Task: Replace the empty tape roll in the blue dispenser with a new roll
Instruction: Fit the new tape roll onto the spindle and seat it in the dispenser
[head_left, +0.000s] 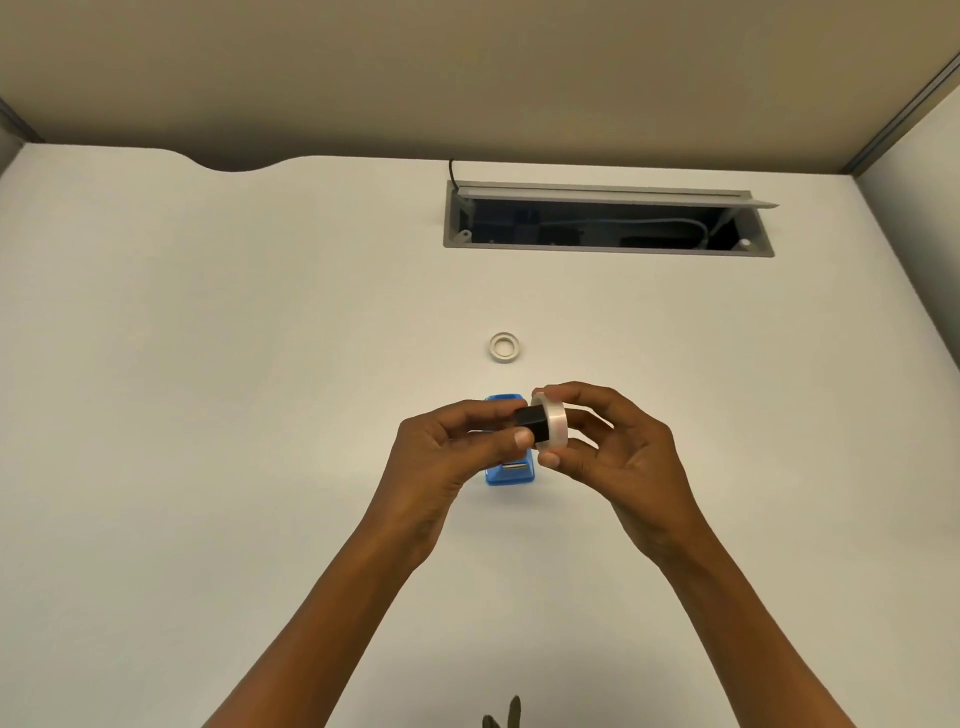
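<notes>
A new roll of clear tape (553, 427) is held upright on edge above the table, with a black spindle (531, 422) poking out of its centre toward the person's left. The right hand (618, 467) grips the roll by its rim: the thumb presses on the lower edge and the fingers curl over the top and far side. The left hand (441, 462) pinches the free end of the black spindle between thumb and fingertips, so the two hands meet at the roll, the left just beside the right. How deep the spindle sits in the roll's core cannot be told.

Directly beneath the hands, resting on the white table (208, 364), is the blue dispenser (511, 475). Much of it is hidden by the left hand's fingers; its near end shows below them, and a sliver of its far end shows above them. The roll hovers over the dispenser's right side, clear of it.

Farther back on the table, well apart from the hands, lies an empty tape core (504, 346), a thin pale ring lying flat. Beyond that, toward the far right of the table, an open cable hatch (608, 249) is set into the top, its grey lid (613, 194) tilted up, with cables visible in the dark recess. A beige partition (467, 67) rises behind the table.
</notes>
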